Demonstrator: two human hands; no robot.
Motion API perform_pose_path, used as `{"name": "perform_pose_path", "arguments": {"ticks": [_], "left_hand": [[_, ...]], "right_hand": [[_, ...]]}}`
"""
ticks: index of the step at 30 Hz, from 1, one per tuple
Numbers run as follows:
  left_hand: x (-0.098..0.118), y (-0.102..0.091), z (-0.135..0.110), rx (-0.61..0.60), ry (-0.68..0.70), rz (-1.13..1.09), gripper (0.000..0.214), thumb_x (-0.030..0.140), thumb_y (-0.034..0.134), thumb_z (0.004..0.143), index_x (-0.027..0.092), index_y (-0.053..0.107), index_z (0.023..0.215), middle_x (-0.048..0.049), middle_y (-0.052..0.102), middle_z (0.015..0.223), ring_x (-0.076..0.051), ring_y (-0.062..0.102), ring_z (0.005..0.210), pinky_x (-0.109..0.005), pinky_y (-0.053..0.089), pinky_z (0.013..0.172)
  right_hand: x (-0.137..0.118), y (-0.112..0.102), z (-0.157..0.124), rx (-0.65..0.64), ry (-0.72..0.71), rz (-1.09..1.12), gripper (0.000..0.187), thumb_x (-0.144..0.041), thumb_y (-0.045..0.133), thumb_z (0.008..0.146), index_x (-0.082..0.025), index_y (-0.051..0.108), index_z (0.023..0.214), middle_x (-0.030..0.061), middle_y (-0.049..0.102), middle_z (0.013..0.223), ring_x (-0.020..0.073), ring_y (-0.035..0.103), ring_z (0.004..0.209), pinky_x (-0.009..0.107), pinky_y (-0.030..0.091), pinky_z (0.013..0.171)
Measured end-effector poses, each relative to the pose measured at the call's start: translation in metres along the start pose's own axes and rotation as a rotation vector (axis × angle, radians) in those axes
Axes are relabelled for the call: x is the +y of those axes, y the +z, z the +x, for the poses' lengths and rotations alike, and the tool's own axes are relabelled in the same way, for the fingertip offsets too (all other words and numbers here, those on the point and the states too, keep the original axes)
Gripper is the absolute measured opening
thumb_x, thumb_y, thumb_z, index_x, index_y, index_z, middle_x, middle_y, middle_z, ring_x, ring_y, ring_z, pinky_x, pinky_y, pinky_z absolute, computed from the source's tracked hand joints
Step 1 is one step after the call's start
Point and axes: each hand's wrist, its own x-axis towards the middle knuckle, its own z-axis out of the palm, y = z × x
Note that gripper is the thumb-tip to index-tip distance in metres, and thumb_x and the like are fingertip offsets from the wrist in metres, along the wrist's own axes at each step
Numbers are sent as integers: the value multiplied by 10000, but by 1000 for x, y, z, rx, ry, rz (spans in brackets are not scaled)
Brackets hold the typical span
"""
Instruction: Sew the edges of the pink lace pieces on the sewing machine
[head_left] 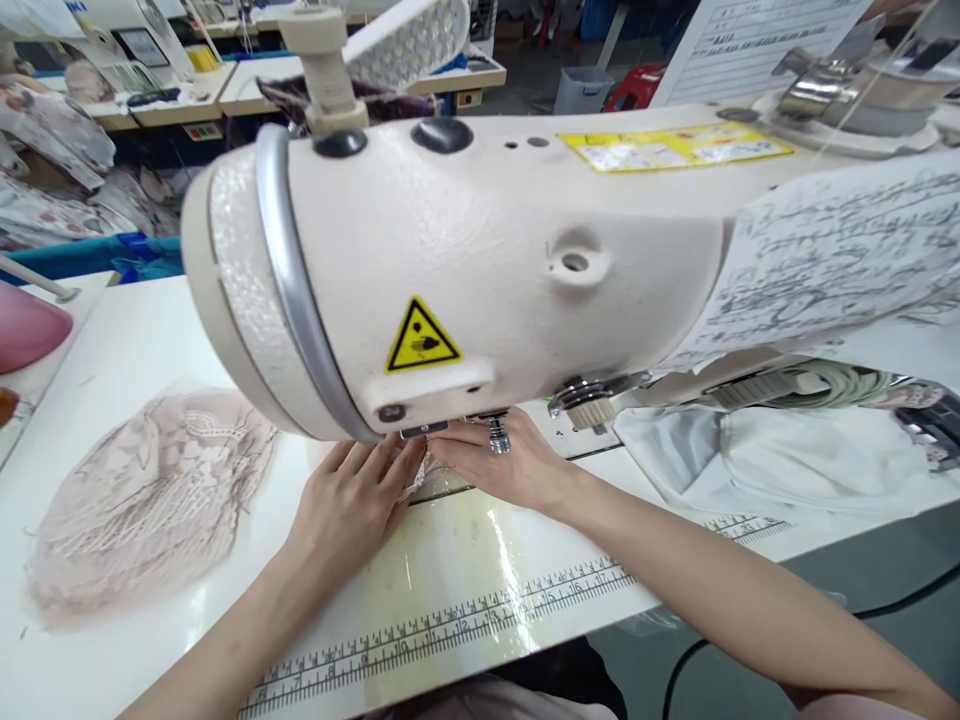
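A white sewing machine fills the middle of the view, its head hiding the needle area. Under the head, my left hand lies on a small piece of lace fabric, its fingers bent over the edge. My right hand reaches in from the other side, fingertips close to the left ones and partly covered by the machine. Whether either hand pinches the fabric cannot be made out. Left of my left hand lies a pale pink lace piece on the table.
A printed ruler strip runs along the table's front edge. White cloth and a coiled green cord lie to the right. Handwritten paper hangs on the machine. A pink rounded object stands at far left.
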Motion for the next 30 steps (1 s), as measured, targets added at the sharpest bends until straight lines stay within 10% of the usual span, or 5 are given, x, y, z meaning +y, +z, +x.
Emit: {"name": "perform_pose_path", "arguments": {"ticks": [13,30], "left_hand": [[1,3,0,-48,-75,-23,393,229,488,946,146,555,1324,-107,724,1075,-256,686,862,-430,494,864],[-19,5,-11,18,38,-182,498,117,424,924,160,452,1420,-84,663,1254,-232,670,1070,-415,455,993]], "right_hand": [[0,-1,3,-55,182,161,216,-195,497,926,-202,692,832,-30,744,820,88,615,709,217,469,671],[-16,4,0,35,-78,-344,239,-26,517,860,-198,664,937,-14,699,953,103,573,744,251,359,535]]}}
